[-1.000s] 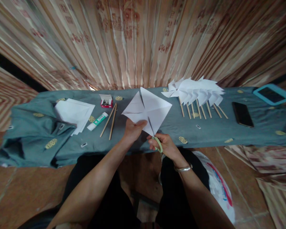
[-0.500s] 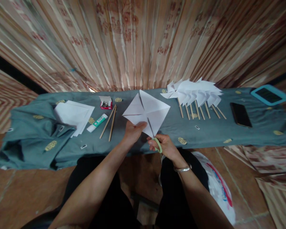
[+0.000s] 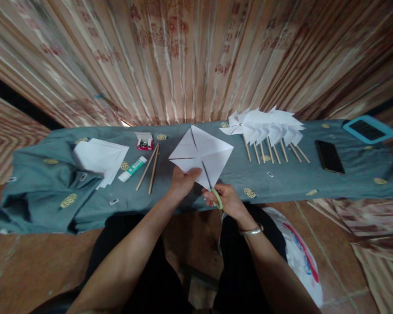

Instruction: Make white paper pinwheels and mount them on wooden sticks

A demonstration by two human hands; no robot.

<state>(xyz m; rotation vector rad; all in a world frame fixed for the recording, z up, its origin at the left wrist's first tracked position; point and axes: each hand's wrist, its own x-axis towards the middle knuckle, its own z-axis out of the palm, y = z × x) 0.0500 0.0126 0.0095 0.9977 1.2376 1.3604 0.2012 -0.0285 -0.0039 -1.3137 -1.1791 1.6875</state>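
Observation:
A square sheet of white paper (image 3: 214, 150) is held up cornerwise over the table, with slits running from its corners toward the middle. My left hand (image 3: 184, 179) is closed on its lower left edge, thumb on top. In my right hand (image 3: 225, 198) is a pair of scissors (image 3: 217, 198) with light green handles, fingers wrapped round the grips. Their blades lie along the slit at the paper's lower corner. Several white paper pinwheels (image 3: 265, 124) on wooden sticks lie overlapped to the right of the sheet.
Left of my hands are two wooden sticks (image 3: 153, 170), a glue tube (image 3: 132, 169), a small red box of metal pins (image 3: 144, 141) and stacked white paper (image 3: 101, 159). A phone (image 3: 329, 157) and a blue-framed tablet (image 3: 368, 129) lie right. A plastic bag (image 3: 298, 253) sits below.
The view has shifted very slightly. Both hands, the paper and the scissors stay in nearly the same place.

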